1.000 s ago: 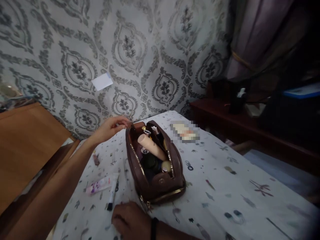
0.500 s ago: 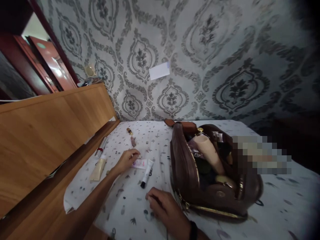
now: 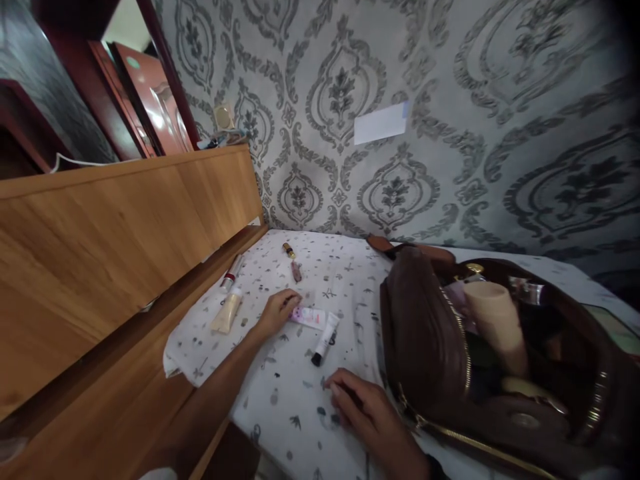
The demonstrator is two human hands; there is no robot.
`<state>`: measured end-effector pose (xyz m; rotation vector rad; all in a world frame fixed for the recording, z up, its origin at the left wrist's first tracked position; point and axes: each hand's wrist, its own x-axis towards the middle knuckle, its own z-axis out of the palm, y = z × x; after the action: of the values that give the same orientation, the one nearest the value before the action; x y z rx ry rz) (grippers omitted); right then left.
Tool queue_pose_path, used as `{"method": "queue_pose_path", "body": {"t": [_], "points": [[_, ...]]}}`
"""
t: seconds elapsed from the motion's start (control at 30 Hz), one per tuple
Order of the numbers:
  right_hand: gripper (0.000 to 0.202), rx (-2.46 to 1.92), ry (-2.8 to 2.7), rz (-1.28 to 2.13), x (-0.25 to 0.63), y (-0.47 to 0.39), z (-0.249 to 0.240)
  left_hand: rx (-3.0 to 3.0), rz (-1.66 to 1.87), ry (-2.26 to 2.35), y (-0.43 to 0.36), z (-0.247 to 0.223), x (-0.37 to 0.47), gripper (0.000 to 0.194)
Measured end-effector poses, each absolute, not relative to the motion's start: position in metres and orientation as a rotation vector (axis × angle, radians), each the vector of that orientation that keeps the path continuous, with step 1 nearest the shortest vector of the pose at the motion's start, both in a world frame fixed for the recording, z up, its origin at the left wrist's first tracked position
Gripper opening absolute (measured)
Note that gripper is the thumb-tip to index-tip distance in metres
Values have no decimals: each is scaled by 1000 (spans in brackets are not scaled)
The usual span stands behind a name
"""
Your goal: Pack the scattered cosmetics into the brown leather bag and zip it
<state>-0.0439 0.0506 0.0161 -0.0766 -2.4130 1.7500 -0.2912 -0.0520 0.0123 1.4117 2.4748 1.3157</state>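
My left hand [image 3: 280,313] rests on the cloth, its fingers curled at the left end of a pink-and-white tube [image 3: 311,317]. A white tube with a black cap [image 3: 327,339] lies across that tube's right end. My right hand [image 3: 367,413] is loosely closed near the front, between the tubes and the brown handbag [image 3: 417,327]; nothing shows in its fingers. To the left of my left hand lie a beige tube [image 3: 227,313] and a silver-and-red cosmetic tube [image 3: 231,273]. Farther back are a small gold-and-black bottle [image 3: 289,251] and a small pinkish tube [image 3: 296,271].
The handbag gapes on the right, with a beige cylinder [image 3: 493,320] sticking up inside. A wooden panel [image 3: 150,220] borders the white printed cloth [image 3: 290,393] on the left. Patterned wallpaper [image 3: 320,133] stands behind. A flat pale-green object [image 3: 613,327] lies beyond the bag.
My view has turned left, so everything sits farther right in it. Both hands keep nearly the same places beside the tubes, which have not visibly moved on the cloth.
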Motion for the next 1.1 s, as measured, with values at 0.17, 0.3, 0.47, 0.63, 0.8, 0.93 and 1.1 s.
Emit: {"method": "queue_pose_path", "body": {"t": [0.17, 0.3, 0.47, 0.63, 0.8, 0.93, 1.1], "points": [[44, -75, -2428, 1720, -44, 50, 19, 1282, 1303, 2683, -72, 23, -311, 23], [43, -72, -2414, 1708, -43, 50, 19, 1158, 1211, 2946, -103, 36, -331, 21], [41, -78, -2388, 1720, -42, 49, 20, 1138, 1007, 3143, -140, 45, -338, 16], [38, -86, -2384, 1728, -42, 50, 18, 1408, 869, 3008, -129, 43, -315, 21], [35, -108, -2370, 1728, -42, 49, 15, 1813, 701, 2513, -93, 40, -279, 33], [33, -117, -2371, 1741, -41, 48, 17, 1760, 626, 2482, -79, 38, -267, 32], [32, -100, -2348, 1763, -41, 49, 16, 1733, 570, 2530, -79, 42, -265, 28]]}}
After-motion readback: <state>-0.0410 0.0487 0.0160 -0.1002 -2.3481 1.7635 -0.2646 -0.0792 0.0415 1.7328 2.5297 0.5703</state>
